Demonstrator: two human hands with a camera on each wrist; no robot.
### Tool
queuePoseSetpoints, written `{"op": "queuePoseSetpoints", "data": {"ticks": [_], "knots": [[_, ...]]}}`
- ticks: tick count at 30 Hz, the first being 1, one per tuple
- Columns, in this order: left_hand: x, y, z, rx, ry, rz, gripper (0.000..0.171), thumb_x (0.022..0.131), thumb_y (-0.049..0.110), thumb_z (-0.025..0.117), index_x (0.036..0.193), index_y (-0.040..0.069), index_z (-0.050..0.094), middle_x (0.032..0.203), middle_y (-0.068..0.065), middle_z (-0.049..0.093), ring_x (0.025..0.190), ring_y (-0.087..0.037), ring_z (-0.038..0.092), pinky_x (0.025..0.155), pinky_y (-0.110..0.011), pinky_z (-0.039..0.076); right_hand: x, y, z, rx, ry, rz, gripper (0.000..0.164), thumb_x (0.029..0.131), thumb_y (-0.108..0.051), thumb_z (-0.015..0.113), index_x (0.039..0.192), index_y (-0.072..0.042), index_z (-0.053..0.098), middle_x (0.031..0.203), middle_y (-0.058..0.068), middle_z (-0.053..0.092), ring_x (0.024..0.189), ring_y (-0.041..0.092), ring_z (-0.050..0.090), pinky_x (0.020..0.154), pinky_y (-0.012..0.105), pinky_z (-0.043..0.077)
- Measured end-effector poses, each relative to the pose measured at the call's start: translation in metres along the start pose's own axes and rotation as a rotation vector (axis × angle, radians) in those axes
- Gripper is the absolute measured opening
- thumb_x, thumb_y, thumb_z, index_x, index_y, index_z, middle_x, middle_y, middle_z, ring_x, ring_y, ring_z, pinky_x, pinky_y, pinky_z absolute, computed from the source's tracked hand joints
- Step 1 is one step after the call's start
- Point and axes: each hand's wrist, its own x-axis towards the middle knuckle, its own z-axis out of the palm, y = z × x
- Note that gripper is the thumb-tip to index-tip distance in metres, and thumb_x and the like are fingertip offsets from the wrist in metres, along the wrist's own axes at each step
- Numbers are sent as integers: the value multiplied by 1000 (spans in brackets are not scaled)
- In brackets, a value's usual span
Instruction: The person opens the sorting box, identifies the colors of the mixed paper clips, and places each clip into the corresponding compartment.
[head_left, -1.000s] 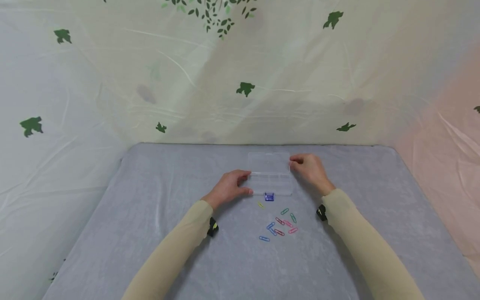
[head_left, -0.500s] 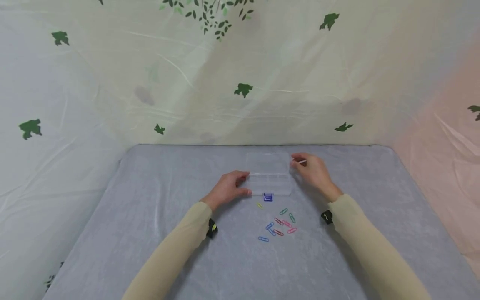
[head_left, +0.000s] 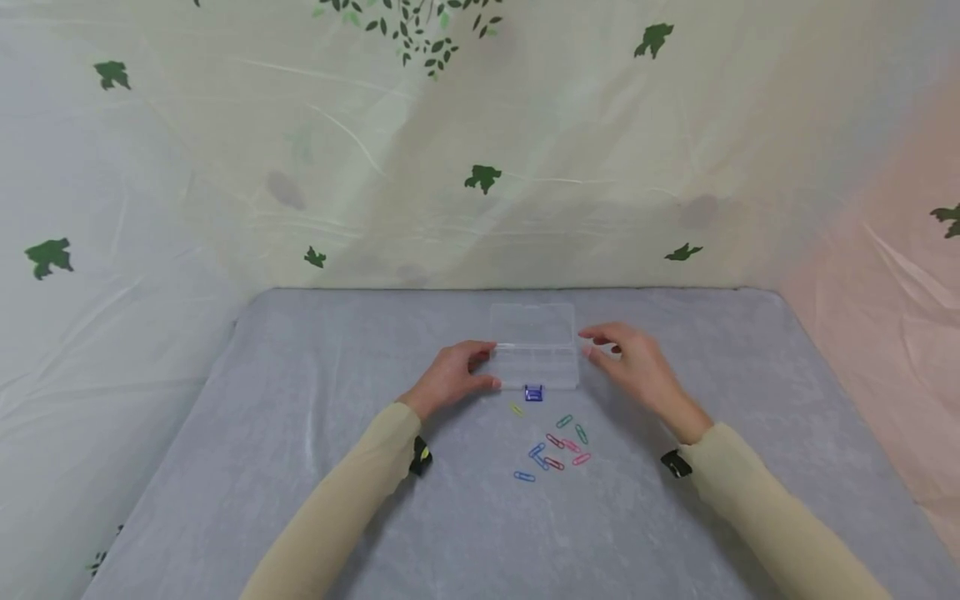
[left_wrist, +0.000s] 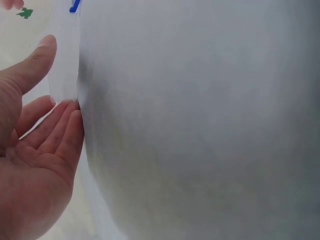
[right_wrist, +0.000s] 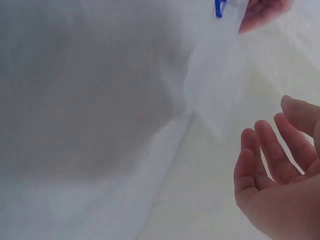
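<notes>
A clear plastic box (head_left: 534,368) lies on the table with its lid (head_left: 532,324) swung back and a blue latch (head_left: 533,392) at its front. My left hand (head_left: 448,377) grips the box's left end, thumb at the front corner and fingertips at the hinge side. In the left wrist view those fingers (left_wrist: 65,127) touch the box end. My right hand (head_left: 636,367) hovers just right of the box, fingers loosely bent and apart from the thumb. Nothing shows between them in the right wrist view, where the right hand (right_wrist: 280,170) is apart from the box.
In front of the box lie several loose paper clips: a yellow clip (head_left: 517,409), a green clip (head_left: 581,433), a red clip (head_left: 554,463), a pink clip (head_left: 581,459) and a blue clip (head_left: 524,477), among others. A printed cloth wall (head_left: 375,208) rises behind the grey table (head_left: 360,517).
My right hand has come away from the lid's right edge, moving right and toward me, and its fingers have spread. My left hand stays on the box; the clips lie as before.
</notes>
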Motion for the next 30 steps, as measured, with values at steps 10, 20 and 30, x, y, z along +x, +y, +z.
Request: {"op": "queuePoseSetpoints", "data": {"ticks": [10, 20, 30], "knots": [[0, -2, 1, -1, -2, 5, 68, 89, 21, 84, 148, 3, 54, 143, -17, 61, 131, -30, 59, 110, -41, 49, -22, -16, 4, 30, -94, -24, 25, 94, -7, 76, 118, -3, 75, 119, 14, 74, 114, 35, 67, 95, 58, 55], [1, -1, 1, 2, -9, -10, 68, 90, 20, 84, 148, 3, 54, 144, -16, 60, 133, -29, 58, 112, -40, 48, -39, -17, 14, 78, -215, -27, 26, 91, -6, 79, 117, -3, 75, 116, 8, 74, 109, 30, 68, 95, 54, 57], [1, 0, 0, -10, -6, -2, 67, 89, 19, 84, 147, 2, 55, 142, -17, 61, 130, -30, 59, 110, -41, 49, -45, -9, 24, 29, -298, -57, 18, 91, -11, 80, 109, -9, 78, 104, -2, 74, 96, 15, 69, 84, 38, 60]]}}
